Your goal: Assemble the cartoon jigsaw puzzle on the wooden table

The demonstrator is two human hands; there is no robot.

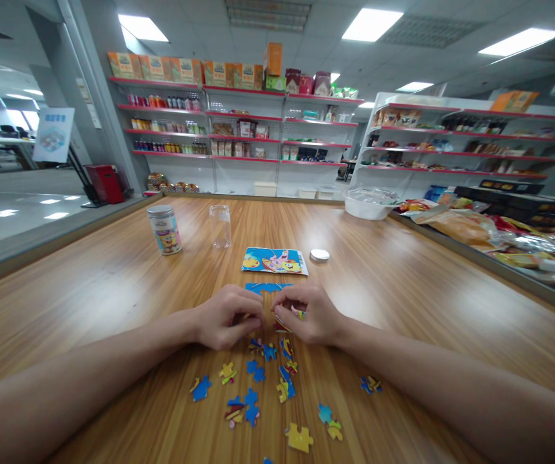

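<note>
Joined blue jigsaw pieces [268, 287] form a strip just beyond my hands. My left hand [231, 317] is at its near left, fingers curled together; what they hold, if anything, is hidden. On the right, my right hand [313, 312] has its thumb and fingers closed around a colourful puzzle piece [298, 313], mostly covered by the hand. Loose pieces lie nearer to me, among them a yellow puzzle piece [299, 437], a blue puzzle piece [202, 388] and several in small heaps. Behind the strip lies a cartoon picture card [275, 261].
A cartoon-printed can [164, 231] and a clear plastic jar [220, 227] stand at the back left. A silvery lid [320, 255] lies right of the card. Farther off are a white basin [368, 205], packaged food [475, 229] along the right edge, and stocked shelves [243, 116].
</note>
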